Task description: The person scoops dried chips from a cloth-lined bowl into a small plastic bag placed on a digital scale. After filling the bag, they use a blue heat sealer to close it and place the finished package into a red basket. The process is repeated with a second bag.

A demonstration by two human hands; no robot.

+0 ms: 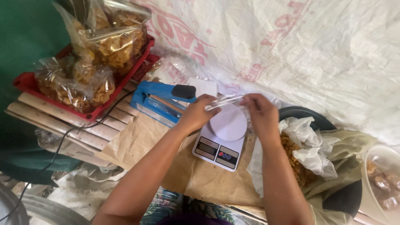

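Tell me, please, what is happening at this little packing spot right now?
A person holds a clear plastic bag between the left hand and the right hand, just above a white kitchen scale on brown paper. A blue heat sealer sits behind the scale. Filled bags of chips are stacked on a red tray to the left, and loose chips lie in a lined black tub to the right.
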